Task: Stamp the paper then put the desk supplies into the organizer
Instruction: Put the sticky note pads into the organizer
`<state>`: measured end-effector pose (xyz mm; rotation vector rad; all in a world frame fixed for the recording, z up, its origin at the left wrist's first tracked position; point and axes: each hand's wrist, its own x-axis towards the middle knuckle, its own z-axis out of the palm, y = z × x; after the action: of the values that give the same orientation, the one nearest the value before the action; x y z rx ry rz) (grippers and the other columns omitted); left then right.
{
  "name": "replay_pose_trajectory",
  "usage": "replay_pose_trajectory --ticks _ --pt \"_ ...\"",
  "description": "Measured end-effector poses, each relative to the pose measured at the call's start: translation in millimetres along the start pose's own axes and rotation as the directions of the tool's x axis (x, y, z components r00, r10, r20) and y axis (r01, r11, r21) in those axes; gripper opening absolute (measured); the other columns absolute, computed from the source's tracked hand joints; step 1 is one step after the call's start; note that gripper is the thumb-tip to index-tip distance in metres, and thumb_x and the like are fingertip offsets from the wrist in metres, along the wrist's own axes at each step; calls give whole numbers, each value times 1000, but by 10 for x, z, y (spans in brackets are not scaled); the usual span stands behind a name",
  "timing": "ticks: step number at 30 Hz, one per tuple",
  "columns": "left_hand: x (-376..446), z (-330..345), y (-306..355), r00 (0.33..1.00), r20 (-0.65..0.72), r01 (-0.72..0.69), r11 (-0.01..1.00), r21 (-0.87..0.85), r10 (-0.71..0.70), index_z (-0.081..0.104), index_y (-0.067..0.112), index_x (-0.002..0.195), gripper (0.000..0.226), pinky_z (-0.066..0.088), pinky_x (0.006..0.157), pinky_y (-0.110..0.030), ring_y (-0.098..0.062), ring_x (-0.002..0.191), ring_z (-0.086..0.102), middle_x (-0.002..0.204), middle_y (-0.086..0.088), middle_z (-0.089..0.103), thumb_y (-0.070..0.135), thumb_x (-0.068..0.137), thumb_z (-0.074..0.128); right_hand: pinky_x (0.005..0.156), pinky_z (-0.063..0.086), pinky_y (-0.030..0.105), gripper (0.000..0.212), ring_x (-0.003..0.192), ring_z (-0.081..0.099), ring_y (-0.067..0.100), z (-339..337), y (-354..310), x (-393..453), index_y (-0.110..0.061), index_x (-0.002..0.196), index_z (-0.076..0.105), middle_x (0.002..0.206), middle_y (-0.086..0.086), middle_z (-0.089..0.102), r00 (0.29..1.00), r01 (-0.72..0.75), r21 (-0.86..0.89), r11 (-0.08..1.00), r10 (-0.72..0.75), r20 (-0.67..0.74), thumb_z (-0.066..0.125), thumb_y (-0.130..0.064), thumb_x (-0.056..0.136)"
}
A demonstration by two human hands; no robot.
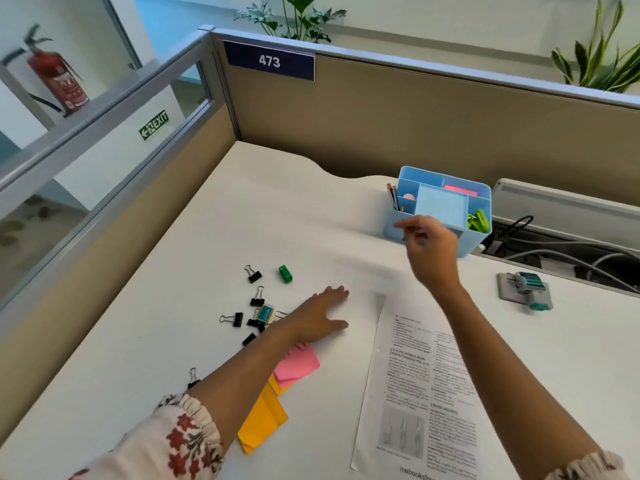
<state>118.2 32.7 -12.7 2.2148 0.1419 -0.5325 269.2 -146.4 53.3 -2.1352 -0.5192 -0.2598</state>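
Observation:
A light blue organizer (479, 202) stands at the back of the white desk (242, 209), with pencils, a pink pad and green clips in its compartments. My right hand (431, 252) hovers just in front of it, fingers curled; whether it holds anything is unclear. My left hand (320, 317) lies flat and open on the desk. A printed paper (422, 386) lies under my right forearm. A teal stamp (530, 287) sits on its pad at the right. Several black binder clips (256, 301), a green sharpener (285, 273) and pink sticky notes (298, 365) lie to the left.
Yellow sticky notes (263, 420) lie near the front under my left forearm. A small blue item (265, 313) rests among the clips. Beige partition walls (398, 126) close the desk at the back and left. A cable tray (561, 247) with wires sits behind the organizer's right side.

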Motion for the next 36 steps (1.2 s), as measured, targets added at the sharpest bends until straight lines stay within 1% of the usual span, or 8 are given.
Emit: replay_pose_trajectory --ticks 3,5,12,16,19,24,31,36 --pt "-168 -178 -32 987 -162 1 993 -119 -21 50 25 138 48 24 101 -11 2 131 36 144 10 46 24 92 64 76 51 15 22 84 64 7 208 -131 -375 -15 93 72 95 -7 69 993 -9 73 997 0 121 60 3 88" --pt "-290 -295 -91 968 -252 -9 992 -124 -23 59 22 127 37 30 94 -10 1 118 47 131 11 57 22 91 65 74 50 14 26 83 64 5 355 -191 -626 -18 91 72 93 -9 70 974 -25 98 995 2 224 59 5 86" --pt "-666 -554 -389 953 -300 31 997 -71 -51 64 25 111 29 43 82 -18 -1 100 56 109 8 62 25 84 73 78 51 26 23 87 59 8 746 -368 -1297 -22 102 68 103 -4 66 816 -62 79 995 5 578 67 -9 84" --pt "-822 -577 -512 920 -334 248 965 89 -205 50 16 115 49 48 89 -32 -20 107 52 115 -5 49 33 78 77 96 43 27 60 112 50 17 897 -534 -1666 -19 127 52 127 1 48 800 -196 -58 979 194 567 80 -29 75" --pt "-967 -487 -517 861 -402 385 916 112 -312 41 11 121 71 45 90 -33 -25 116 46 122 -9 41 43 71 80 98 36 26 87 125 38 19 990 -668 -1867 -16 140 38 137 2 37 776 -281 -149 948 316 546 82 -44 70" --pt "-1161 -258 -502 808 -162 584 731 352 -567 5 7 149 143 37 108 -41 -35 139 24 151 -16 16 62 46 86 95 46 34 92 121 43 22 1098 -746 -1946 -14 139 36 136 5 39 775 -281 -228 932 360 519 86 -39 66" --pt "-1239 -77 -494 766 -121 609 652 451 -631 4 12 148 142 41 104 -49 -35 139 22 148 -12 27 52 43 91 83 53 37 87 109 54 27 1137 -753 -1881 -14 129 40 125 7 42 766 -343 -234 910 415 490 90 -31 61" --pt "-1289 11 -433 774 -156 610 657 443 -613 20 11 142 122 46 97 -45 -31 134 32 138 -10 44 50 50 90 65 42 25 74 90 56 19 1085 -749 -1850 -15 118 42 115 6 54 720 -432 -212 876 477 504 89 -31 63"
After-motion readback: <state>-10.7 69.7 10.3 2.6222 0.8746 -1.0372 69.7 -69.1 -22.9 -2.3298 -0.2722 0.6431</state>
